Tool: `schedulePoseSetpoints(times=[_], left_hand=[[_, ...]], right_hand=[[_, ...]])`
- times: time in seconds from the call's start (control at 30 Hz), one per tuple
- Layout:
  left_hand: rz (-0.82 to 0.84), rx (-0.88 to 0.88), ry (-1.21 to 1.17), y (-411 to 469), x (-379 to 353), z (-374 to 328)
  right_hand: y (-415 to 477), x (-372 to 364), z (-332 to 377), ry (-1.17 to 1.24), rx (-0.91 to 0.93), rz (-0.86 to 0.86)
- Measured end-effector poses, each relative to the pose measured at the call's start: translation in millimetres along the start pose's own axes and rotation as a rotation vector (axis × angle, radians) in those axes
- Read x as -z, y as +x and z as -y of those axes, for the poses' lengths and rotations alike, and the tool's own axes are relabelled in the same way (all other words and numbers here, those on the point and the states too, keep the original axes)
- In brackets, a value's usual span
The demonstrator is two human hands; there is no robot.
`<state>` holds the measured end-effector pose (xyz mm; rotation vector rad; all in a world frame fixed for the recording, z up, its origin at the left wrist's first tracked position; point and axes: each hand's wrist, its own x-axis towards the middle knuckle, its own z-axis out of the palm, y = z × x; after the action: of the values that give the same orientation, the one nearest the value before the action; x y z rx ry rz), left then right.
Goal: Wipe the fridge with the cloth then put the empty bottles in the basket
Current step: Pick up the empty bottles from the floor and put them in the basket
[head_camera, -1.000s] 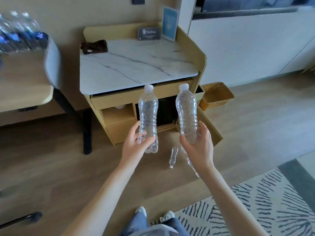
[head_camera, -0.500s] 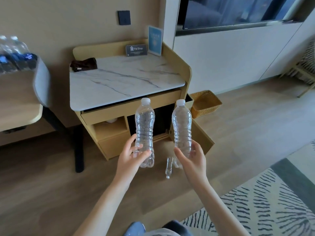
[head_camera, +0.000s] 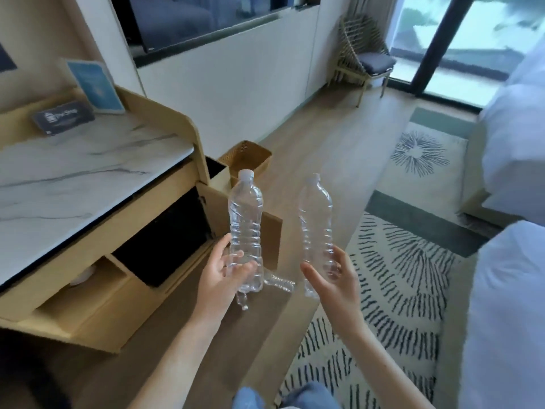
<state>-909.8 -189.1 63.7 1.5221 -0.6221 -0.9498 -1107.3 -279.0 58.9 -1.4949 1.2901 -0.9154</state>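
left hand [head_camera: 219,274] is up in front with its grip wrapped around the lower part of a clear empty bottle [head_camera: 246,228], thumb across the front, the bottle upright with its white cap on top. right hand [head_camera: 333,278] mirrors it, grip closed on the base of a second empty bottle [head_camera: 315,219], this one upright too, its top too blurred to tell if it is capped. between and just below the two grips, two more empty bottles [head_camera: 278,282] lie flat on the wooden floor [head_camera: 309,149]. beyond the left grip sits the wicker basket [head_camera: 246,156] on the floor, tucked right beside the cabinet [head_camera: 165,202]. left of the left grip the cabinet door hangs open, showing the dark fridge [head_camera: 165,246] front inside, under a marble table [head_camera: 73,172] top. off to the right of the right grip, a striped rug [head_camera: 398,276] and white bed [head_camera: 516,202].
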Motion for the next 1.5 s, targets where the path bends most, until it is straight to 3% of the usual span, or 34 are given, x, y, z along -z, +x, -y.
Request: schedulePoseSetpoints(times=[0.57, 0.83, 1.13, 1.5], left_hand=[[0.554, 0.033, 0.187, 41, -293, -4], [0.652, 0.053, 0.210, 102, -386, 9], [0.636, 0.080, 0.200, 261, -492, 5], [0.676, 0.045, 0.162, 482, -639, -82]], right_hand=[[47, 224, -86, 0.075, -0.101, -0.476], [111, 275, -123, 0.055, -0.203, -0.568], [301, 307, -141, 0.014, -0.225, -0.537], [563, 366, -105, 0.002, -0.165, -0.524]])
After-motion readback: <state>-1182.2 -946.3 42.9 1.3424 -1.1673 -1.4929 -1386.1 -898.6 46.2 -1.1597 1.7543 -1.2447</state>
